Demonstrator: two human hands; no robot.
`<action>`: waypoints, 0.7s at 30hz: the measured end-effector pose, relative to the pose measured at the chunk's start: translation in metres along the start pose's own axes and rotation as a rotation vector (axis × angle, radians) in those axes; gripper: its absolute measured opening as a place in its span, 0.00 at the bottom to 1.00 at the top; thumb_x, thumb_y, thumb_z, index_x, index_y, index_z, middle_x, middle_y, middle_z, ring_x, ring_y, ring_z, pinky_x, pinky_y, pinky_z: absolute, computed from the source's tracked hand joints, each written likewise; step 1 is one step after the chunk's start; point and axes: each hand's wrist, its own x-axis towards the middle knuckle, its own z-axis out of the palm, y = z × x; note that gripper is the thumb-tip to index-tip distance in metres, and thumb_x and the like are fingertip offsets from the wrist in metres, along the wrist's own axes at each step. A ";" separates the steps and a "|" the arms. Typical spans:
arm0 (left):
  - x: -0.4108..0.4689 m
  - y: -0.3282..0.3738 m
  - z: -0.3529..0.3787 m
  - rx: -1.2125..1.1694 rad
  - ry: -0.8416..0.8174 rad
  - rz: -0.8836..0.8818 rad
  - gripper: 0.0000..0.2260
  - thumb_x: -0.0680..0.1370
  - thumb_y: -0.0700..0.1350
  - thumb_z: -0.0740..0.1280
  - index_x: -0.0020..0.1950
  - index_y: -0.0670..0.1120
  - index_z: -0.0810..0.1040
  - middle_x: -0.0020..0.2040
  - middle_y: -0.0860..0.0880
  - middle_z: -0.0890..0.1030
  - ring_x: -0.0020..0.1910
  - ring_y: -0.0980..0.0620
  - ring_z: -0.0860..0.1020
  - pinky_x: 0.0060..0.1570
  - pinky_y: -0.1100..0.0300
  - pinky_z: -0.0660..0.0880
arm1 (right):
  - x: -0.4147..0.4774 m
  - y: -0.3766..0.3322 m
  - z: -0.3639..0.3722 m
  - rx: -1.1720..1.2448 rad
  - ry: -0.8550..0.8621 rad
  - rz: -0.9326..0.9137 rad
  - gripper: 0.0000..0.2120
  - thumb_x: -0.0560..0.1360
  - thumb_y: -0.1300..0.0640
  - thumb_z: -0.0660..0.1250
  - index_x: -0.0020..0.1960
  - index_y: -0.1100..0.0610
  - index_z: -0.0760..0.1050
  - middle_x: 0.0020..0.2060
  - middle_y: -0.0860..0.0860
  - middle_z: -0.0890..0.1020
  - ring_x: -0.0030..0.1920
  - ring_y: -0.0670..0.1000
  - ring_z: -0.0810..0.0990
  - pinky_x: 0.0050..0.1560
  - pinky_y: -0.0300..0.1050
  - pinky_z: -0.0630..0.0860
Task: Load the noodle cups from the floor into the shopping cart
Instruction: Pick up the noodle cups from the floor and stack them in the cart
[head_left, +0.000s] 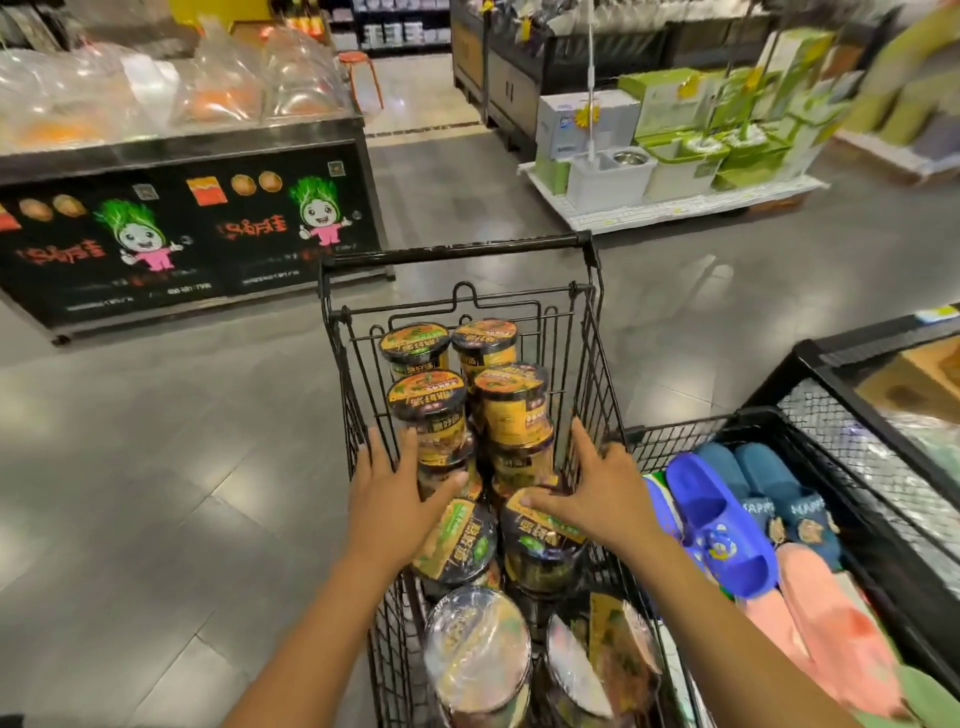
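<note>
From where I stood, the black wire shopping cart (592, 358) was already well filled: the round yellow-and-black noodle cups (511, 402) rose in two upright stacks at its far end, and more lay tilted on their sides at the near end, film-covered lids facing up. The person leaned in with both arms. The left hand (395, 493) lay flat against the side of the left stack, fingers spread wide and nearly straight, thumb reaching across the front of a cup. It looked to me like a steadying press to keep the tall column from toppling, not a grip. The right hand (597, 493) was likewise splayed, palm down on the lid of a tilted cup near the right-hand stack, fingertips close to the cart's wire wall. I took that as nudging the cup snug into the gap. Neither hand carried a cup. On the stretch of grey tiled floor (182, 467) that I could see, no cups lay waiting, so the loading seemed near its end. A black mesh bin (810, 441) of blue and pink foam slippers (722, 525) stood just beside the cart on the right
</note>
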 end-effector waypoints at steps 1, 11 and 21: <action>-0.011 -0.002 0.000 0.008 -0.015 0.018 0.43 0.69 0.76 0.47 0.79 0.56 0.44 0.79 0.43 0.40 0.78 0.42 0.42 0.74 0.46 0.49 | -0.013 0.000 0.004 -0.008 0.003 0.025 0.61 0.56 0.17 0.57 0.78 0.45 0.42 0.60 0.60 0.69 0.62 0.61 0.69 0.59 0.51 0.71; -0.148 -0.053 0.003 0.222 -0.175 0.260 0.45 0.70 0.77 0.50 0.79 0.55 0.44 0.79 0.43 0.48 0.78 0.40 0.48 0.74 0.45 0.54 | -0.201 -0.038 0.074 -0.047 0.253 0.147 0.57 0.56 0.16 0.50 0.75 0.50 0.63 0.56 0.62 0.74 0.60 0.64 0.73 0.57 0.55 0.73; -0.296 -0.093 0.029 0.316 -0.408 0.581 0.45 0.70 0.77 0.50 0.79 0.54 0.43 0.80 0.44 0.44 0.78 0.40 0.44 0.74 0.46 0.49 | -0.408 -0.045 0.162 0.002 0.021 0.523 0.62 0.54 0.14 0.42 0.79 0.49 0.48 0.67 0.59 0.67 0.66 0.60 0.66 0.62 0.52 0.69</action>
